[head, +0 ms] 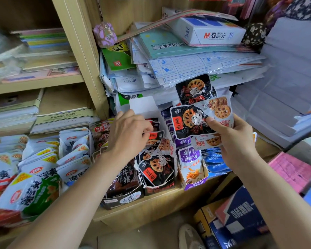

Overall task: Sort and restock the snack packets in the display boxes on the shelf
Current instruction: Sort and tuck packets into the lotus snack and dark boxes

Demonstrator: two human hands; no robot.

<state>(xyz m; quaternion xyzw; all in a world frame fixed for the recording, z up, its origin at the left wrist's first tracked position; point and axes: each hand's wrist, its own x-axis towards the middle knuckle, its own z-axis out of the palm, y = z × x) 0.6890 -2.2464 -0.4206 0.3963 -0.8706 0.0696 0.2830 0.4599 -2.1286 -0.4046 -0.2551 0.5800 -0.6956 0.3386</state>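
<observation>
— Wooden shelf (133,203), stationery (187,65) piled behind. How many packets?
— Four lotus-root packets (188,121) fanned in the right hand's (235,139) grip. The left hand (127,133) pinched a black packet (153,136) inside the lotus-root display box (158,188), beside the purple box (194,186).

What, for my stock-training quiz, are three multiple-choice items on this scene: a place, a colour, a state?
1. The M&G box lies: A on the paper stack; B on the floor; C in a display box.
2. The sheets at lower right are: A green; B pink; C black.
3. The right hand: A hangs empty; B presses the shelf; C grips packets.
Answers: 1 A, it tops the stack; 2 B, they show pink; 3 C, it clutches several.
</observation>
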